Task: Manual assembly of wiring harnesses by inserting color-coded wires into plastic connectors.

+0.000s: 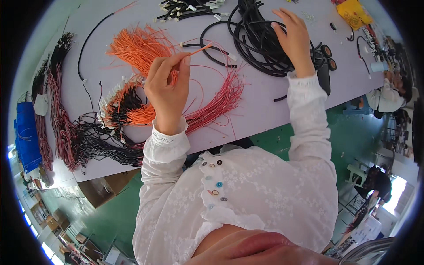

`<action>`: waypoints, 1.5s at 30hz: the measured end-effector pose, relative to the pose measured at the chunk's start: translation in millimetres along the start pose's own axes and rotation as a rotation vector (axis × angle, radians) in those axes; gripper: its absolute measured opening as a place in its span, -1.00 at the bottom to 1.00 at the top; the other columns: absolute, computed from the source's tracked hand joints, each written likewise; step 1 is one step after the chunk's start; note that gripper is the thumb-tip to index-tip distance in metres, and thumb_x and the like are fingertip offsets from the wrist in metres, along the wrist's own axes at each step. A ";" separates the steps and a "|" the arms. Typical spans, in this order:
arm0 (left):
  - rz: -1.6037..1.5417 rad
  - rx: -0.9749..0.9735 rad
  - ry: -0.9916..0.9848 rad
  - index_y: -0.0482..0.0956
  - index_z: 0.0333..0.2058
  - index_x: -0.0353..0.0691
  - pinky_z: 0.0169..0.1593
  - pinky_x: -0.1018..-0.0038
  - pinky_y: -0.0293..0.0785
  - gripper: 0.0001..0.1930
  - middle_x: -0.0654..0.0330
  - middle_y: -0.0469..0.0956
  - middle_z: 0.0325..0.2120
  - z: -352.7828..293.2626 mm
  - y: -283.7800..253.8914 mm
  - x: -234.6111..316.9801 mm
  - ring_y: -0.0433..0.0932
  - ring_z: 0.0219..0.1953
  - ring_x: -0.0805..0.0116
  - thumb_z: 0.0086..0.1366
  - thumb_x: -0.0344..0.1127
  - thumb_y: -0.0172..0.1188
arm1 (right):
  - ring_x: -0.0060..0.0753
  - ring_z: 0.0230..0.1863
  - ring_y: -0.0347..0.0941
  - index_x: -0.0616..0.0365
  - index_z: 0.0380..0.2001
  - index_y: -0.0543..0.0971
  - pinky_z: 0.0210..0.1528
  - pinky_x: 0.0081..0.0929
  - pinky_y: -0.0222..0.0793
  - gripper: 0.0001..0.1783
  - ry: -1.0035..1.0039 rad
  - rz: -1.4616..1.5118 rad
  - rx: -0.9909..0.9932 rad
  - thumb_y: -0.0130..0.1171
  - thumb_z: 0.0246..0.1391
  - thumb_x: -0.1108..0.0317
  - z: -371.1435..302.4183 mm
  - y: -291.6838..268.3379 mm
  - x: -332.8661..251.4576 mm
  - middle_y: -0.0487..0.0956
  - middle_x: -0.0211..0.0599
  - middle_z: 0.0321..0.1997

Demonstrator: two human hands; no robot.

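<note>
My left hand (170, 86) is raised over the table, thumb and fingertips pinched on a thin orange wire (201, 49) whose end points up to the right. Behind that hand lies a thick bundle of orange wires (139, 46). Beside it, white connectors (108, 108) cluster on more orange and black wires. A fan of red wires (218, 99) spreads to the right of my left wrist. My right hand (293, 39) hovers at the coil of black cables (258, 44), fingers stretched and apart, with nothing visible in them.
Long red and black wire bundles (57, 106) hang at the left, near a blue bin (27, 137). At the far edge lie black cables with white plugs (190, 9). Black rolls (327, 51) and a yellow bag (354, 14) are to the right. Other people sit farther right.
</note>
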State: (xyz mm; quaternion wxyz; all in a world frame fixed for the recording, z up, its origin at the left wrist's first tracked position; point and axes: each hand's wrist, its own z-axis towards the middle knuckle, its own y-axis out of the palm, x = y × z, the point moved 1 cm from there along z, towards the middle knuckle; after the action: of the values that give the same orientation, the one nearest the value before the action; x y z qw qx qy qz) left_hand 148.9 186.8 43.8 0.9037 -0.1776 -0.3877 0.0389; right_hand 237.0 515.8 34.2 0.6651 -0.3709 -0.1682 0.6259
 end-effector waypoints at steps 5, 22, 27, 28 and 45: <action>-0.051 -0.006 -0.079 0.75 -0.27 -0.26 -0.45 0.62 0.31 -0.89 0.29 0.55 -0.50 -0.5 -1.7 -1.3 0.42 -0.52 0.60 0.20 -0.50 0.42 | -0.15 -0.09 0.64 0.00 -0.02 0.68 0.03 -0.40 0.49 -0.77 -0.172 -0.133 -0.277 0.25 0.29 0.30 6.3 28.8 28.1 0.70 -0.24 -0.07; -0.450 0.003 -0.354 0.76 -0.34 -0.25 -0.47 0.66 0.08 -0.92 0.45 0.51 -0.51 -4.4 -14.1 -2.5 0.25 -0.51 0.71 0.18 -0.47 0.48 | -0.67 -0.41 0.18 0.13 -0.07 0.71 -0.36 -0.68 0.06 -0.79 -0.118 0.708 -0.285 0.28 0.24 0.46 2.5 -38.3 -119.4 0.49 -0.53 -0.33; -0.398 0.003 -0.296 0.76 -0.32 -0.28 -0.46 0.68 0.18 -0.91 0.42 0.53 -0.49 -3.5 -16.6 1.1 0.33 -0.48 0.72 0.19 -0.48 0.47 | -0.66 -0.44 0.18 0.09 -0.13 0.75 -0.41 -0.63 0.06 -0.82 -0.151 0.675 -0.204 0.34 0.20 0.42 2.3 -39.1 -124.5 0.51 -0.54 -0.37; -0.398 0.006 -0.298 0.76 -0.32 -0.28 -0.46 0.68 0.18 -0.91 0.42 0.53 -0.49 -3.3 -16.9 1.5 0.33 -0.48 0.72 0.19 -0.48 0.47 | -0.69 -0.37 0.25 0.14 -0.08 0.71 -0.32 -0.69 0.13 -0.81 -0.136 0.650 -0.250 0.30 0.24 0.42 1.2 -40.5 -123.5 0.56 -0.49 -0.27; -0.823 -0.300 -0.671 0.76 -0.15 -0.26 -0.42 0.70 0.22 -0.82 0.48 0.54 -0.43 -3.0 -20.5 3.1 0.34 -0.46 0.75 0.32 -0.34 0.42 | -0.75 -0.48 0.37 0.21 -0.13 0.71 -0.38 -0.80 0.22 -0.82 0.067 0.771 -0.426 0.36 0.21 0.44 0.4 -38.3 -167.5 0.71 -0.42 -0.29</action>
State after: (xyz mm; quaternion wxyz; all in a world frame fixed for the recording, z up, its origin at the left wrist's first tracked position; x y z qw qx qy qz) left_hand 151.8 167.5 51.3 0.6361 -0.1160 -0.6932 -0.3185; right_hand 237.1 357.8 101.7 0.2969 -0.5557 -0.1211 0.7671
